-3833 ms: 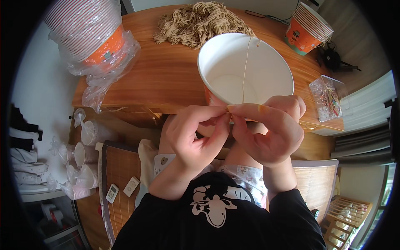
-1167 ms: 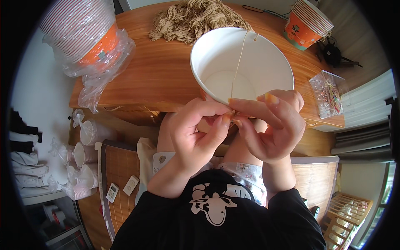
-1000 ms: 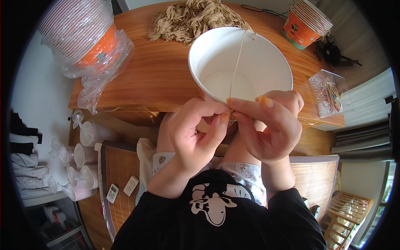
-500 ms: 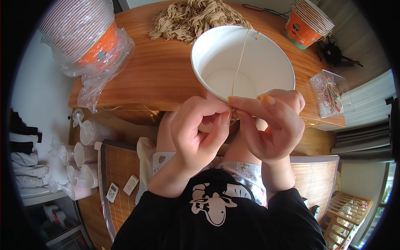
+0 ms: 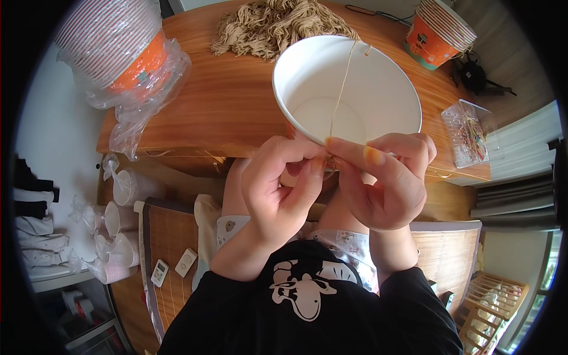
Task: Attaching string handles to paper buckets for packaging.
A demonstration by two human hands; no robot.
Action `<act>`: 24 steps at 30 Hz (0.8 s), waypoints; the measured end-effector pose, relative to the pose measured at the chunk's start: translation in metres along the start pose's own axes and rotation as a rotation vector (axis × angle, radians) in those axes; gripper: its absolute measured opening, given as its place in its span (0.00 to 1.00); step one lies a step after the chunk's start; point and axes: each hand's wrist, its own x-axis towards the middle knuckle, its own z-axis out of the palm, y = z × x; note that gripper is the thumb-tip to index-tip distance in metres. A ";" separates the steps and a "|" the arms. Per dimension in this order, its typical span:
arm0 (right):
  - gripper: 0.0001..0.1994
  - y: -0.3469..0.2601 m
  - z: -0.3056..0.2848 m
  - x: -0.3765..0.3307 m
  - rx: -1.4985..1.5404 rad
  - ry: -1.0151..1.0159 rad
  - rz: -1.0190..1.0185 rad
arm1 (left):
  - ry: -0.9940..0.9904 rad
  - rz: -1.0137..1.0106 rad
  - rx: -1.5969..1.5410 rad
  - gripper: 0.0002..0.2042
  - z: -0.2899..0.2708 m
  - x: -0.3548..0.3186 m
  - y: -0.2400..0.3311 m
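A large paper bucket [image 5: 381, 89], white inside, tilts toward me at the desk's near edge. A thin tan string [image 5: 341, 92] runs from its far rim across the opening to the near rim. Right where the string comes over that rim, my left hand [image 5: 278, 192] pinches its end between thumb and forefinger. Beside it, touching at the fingertips, my right hand [image 5: 387, 186] is closed in a pinch on the same string, forefinger along the rim. A short knotted bit shows at the far rim. The exact knot or loop between my fingers is mostly hidden.
A heap of tan strings [image 5: 278, 26] lies behind the bucket on the wooden desk [image 5: 219, 112]. Plastic-wrapped stacked buckets [image 5: 127, 53] stand left, more stacked orange buckets [image 5: 435, 38] far right. A clear box [image 5: 470, 133] with small coloured items sits at the right edge.
The bucket has shifted very slightly to the right. My right hand's thumb and fingers have moved a little; both hands keep their pinch at the near rim.
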 end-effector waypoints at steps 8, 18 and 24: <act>0.24 0.004 0.004 -0.003 0.050 0.071 -0.008 | 0.003 0.028 0.005 0.02 0.000 0.003 0.000; 0.15 -0.014 -0.010 0.016 -0.169 -0.086 -0.023 | 0.010 0.175 0.279 0.08 -0.001 0.006 0.006; 0.29 -0.009 -0.003 0.008 -0.034 0.025 -0.027 | 0.030 0.220 0.413 0.09 0.000 0.006 0.011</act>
